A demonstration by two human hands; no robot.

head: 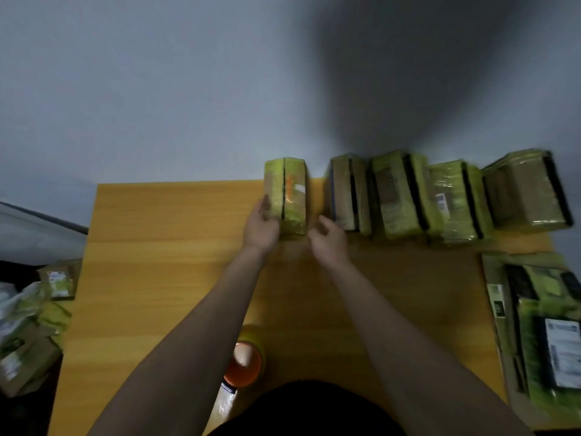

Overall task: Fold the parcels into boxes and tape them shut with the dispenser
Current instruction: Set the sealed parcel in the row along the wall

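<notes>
Now we set a finished box at the back of the table [163,247].
Our left hand [261,228] holds the taped box [286,196]; our right hand [330,243] hangs relaxed, empty. Better nudge it flush against the row [440,196]; the tape dispenser [243,361] waits near us.

The left hand's grip [262,223] sits on the near left corner of a taped box [285,196] at the bench's [163,247] far edge. Right of the grip stand four more boxes [440,196] in a row. The tape roll [243,360] lies nearer, by the person.
</notes>
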